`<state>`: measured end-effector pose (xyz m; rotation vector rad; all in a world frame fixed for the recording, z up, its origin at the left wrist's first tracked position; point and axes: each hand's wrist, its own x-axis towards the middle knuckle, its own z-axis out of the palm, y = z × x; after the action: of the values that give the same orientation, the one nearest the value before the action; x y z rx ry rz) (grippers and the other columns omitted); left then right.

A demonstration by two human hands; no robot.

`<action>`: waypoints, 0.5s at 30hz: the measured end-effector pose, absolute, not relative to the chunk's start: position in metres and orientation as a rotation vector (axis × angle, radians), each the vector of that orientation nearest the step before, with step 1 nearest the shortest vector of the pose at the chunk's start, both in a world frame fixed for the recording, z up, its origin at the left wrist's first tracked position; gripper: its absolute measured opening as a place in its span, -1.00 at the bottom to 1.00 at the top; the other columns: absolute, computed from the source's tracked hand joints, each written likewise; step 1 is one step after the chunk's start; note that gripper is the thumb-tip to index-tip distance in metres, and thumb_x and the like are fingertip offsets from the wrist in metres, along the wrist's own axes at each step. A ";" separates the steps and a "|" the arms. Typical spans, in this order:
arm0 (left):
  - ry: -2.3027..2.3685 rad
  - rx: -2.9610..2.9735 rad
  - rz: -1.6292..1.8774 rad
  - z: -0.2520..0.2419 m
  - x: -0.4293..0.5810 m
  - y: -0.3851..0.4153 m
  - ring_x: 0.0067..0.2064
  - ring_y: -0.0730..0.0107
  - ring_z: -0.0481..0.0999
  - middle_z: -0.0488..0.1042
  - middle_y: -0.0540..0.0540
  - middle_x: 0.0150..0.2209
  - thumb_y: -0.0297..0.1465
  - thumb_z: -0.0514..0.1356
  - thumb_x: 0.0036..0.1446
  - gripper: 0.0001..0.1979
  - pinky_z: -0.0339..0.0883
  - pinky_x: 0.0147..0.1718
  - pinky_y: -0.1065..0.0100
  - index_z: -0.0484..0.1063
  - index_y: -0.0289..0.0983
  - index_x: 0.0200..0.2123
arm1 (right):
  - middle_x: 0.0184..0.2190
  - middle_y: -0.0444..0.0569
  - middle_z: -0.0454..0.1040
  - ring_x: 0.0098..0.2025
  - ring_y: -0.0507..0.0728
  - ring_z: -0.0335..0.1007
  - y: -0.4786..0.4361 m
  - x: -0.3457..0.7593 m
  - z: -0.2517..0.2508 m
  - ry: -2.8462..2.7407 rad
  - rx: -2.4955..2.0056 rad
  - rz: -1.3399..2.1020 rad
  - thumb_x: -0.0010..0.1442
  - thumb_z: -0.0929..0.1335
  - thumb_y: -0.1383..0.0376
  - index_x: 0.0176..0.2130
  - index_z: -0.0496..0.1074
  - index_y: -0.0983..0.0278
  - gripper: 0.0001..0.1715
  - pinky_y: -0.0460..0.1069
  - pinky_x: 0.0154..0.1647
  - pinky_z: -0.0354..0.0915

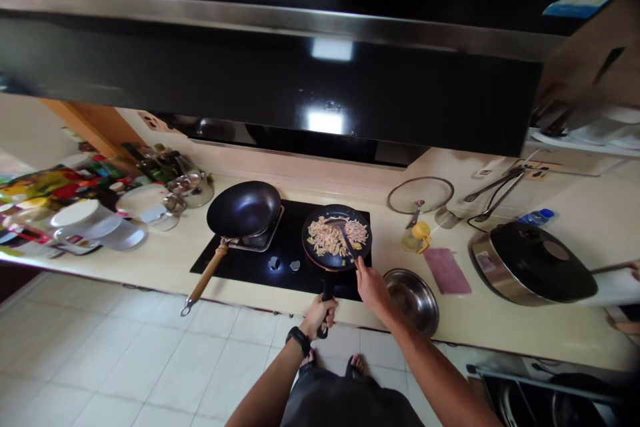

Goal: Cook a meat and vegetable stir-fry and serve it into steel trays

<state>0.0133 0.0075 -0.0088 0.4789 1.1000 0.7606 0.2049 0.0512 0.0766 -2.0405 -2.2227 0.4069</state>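
Observation:
My left hand (pixel 320 315), with a dark watch on its wrist, is wrapped round the black handle of a frying pan (pixel 334 209). The pan sits on the right side of the black cooktop (pixel 300 215). Small pale pieces of food (pixel 324 235), perhaps sliced meat, are spread across its base. In my right hand (pixel 371 285) is the handle of a spatula (pixel 349 244), and its blade rests among the pieces. A steel bowl (pixel 429 300) stands on the counter just right of my right hand.
A wok (pixel 243 209) occupies the left burner, its wooden handle jutting past the counter edge. Rightward are a glass lid (pixel 421 195), a yellow-topped oil jar (pixel 413 240), a pink cloth (pixel 447 271) and a large lidded cooker (pixel 537 261). The range hood (pixel 270 80) hangs low above.

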 end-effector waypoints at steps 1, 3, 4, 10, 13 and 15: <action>1.115 0.481 0.765 -0.008 0.014 0.007 -0.71 0.64 0.12 0.22 0.22 -0.67 -0.26 0.40 -0.22 -0.61 -0.05 -0.73 0.52 0.25 -0.17 -0.38 | -0.14 0.27 0.65 -0.13 0.25 0.64 0.048 0.204 0.074 -2.288 -2.064 0.402 0.47 0.15 0.34 0.43 0.20 0.43 -0.38 0.00 -0.15 0.44; 1.143 0.489 0.779 -0.006 0.014 0.007 -0.69 0.61 0.18 0.26 0.19 -0.64 -0.20 0.40 -0.16 -0.60 0.04 -0.71 0.50 0.26 -0.18 -0.37 | -0.13 0.28 0.64 -0.15 0.24 0.64 0.031 0.211 0.071 -2.382 -2.061 0.398 0.47 0.14 0.36 0.44 0.16 0.44 -0.37 -0.01 -0.18 0.43; 1.153 0.491 0.783 -0.006 0.014 0.006 -0.68 0.60 0.22 0.28 0.18 -0.63 -0.17 0.40 -0.13 -0.59 0.09 -0.69 0.50 0.25 -0.18 -0.37 | -0.12 0.27 0.64 -0.15 0.23 0.64 0.019 0.219 0.070 -2.401 -2.045 0.392 0.47 0.13 0.35 0.44 0.15 0.43 -0.37 -0.01 -0.19 0.43; 1.202 0.460 0.754 -0.004 0.012 0.006 -0.62 0.56 0.31 0.36 0.14 -0.55 0.11 0.40 -0.11 -0.42 0.26 -0.60 0.47 0.28 -0.19 -0.31 | -0.12 0.25 0.65 -0.16 0.21 0.63 -0.018 0.245 0.073 -2.430 -1.977 0.383 0.48 0.12 0.32 0.44 0.17 0.38 -0.37 -0.04 -0.20 0.43; 1.201 0.454 0.735 -0.002 0.010 0.005 -0.59 0.53 0.34 0.38 0.11 -0.53 0.23 0.33 -0.10 -0.35 0.32 -0.56 0.43 0.31 -0.21 -0.29 | -0.15 0.30 0.64 -0.18 0.24 0.63 0.008 0.222 0.073 -2.414 -2.024 0.408 0.48 0.13 0.32 0.44 0.15 0.43 -0.37 -0.01 -0.20 0.44; 1.196 0.432 0.719 -0.002 0.010 0.003 -0.58 0.51 0.36 0.39 0.09 -0.52 0.30 0.28 -0.09 -0.30 0.36 -0.53 0.40 0.33 -0.23 -0.29 | -0.14 0.31 0.63 -0.16 0.26 0.63 0.031 0.201 0.074 -2.364 -2.053 0.409 0.50 0.11 0.29 0.45 0.13 0.44 -0.37 0.01 -0.19 0.44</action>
<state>0.0096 0.0035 -0.0020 0.4324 1.1957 0.7190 0.2011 0.0308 0.0737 -2.0533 -2.3643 0.4090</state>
